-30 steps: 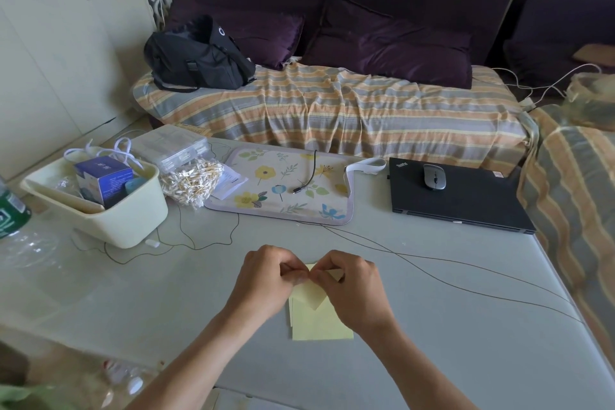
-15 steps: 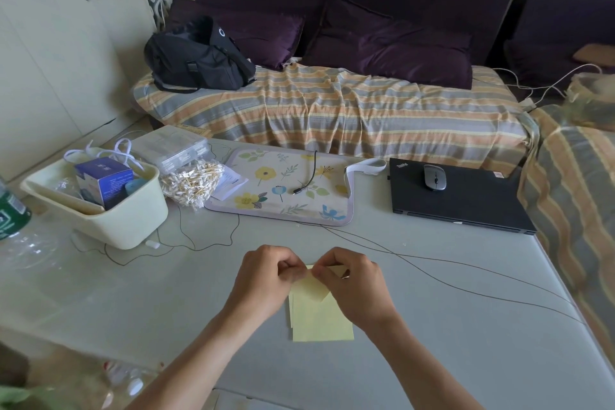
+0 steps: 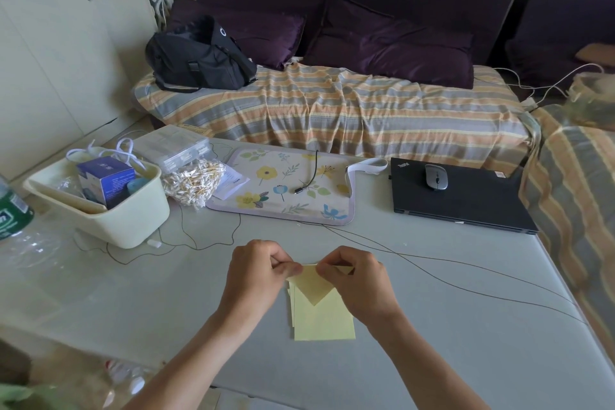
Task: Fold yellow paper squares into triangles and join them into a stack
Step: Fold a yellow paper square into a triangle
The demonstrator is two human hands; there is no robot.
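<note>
Item: folded yellow triangle [image 3: 312,286], point hanging down toward the viewer, held by its upper edge between two hands. Left hand [image 3: 256,273]: fingers curled, pinching the upper left end of the triangle. Right hand [image 3: 357,283]: fingers curled, pinching the upper edge right of centre, with a small yellow corner showing past the fingertips on the far side. The triangle thus lies between the two grips and below them, its tip overlapping the sheets underneath. Item: yellow paper squares [image 3: 322,319], a small flat pile on the pale table [image 3: 449,343], directly beneath the triangle and just nearer the viewer than the hands; edges of lower sheets show at the pile's left side. Surroundings, far side of the table: cream plastic bin [image 3: 133,226] at left holding a blue box [image 3: 104,176]; bag of cotton swabs [image 3: 193,183] beside it; floral mat [image 3: 286,190] at centre with a short black cable lying on it; closed black laptop [image 3: 466,206] at right, with a grey mouse [image 3: 436,176] resting on its lid. Thin dark wires cross the table beyond the hands. Behind: striped cover on a sofa, black bag [image 3: 196,60] on it.
</note>
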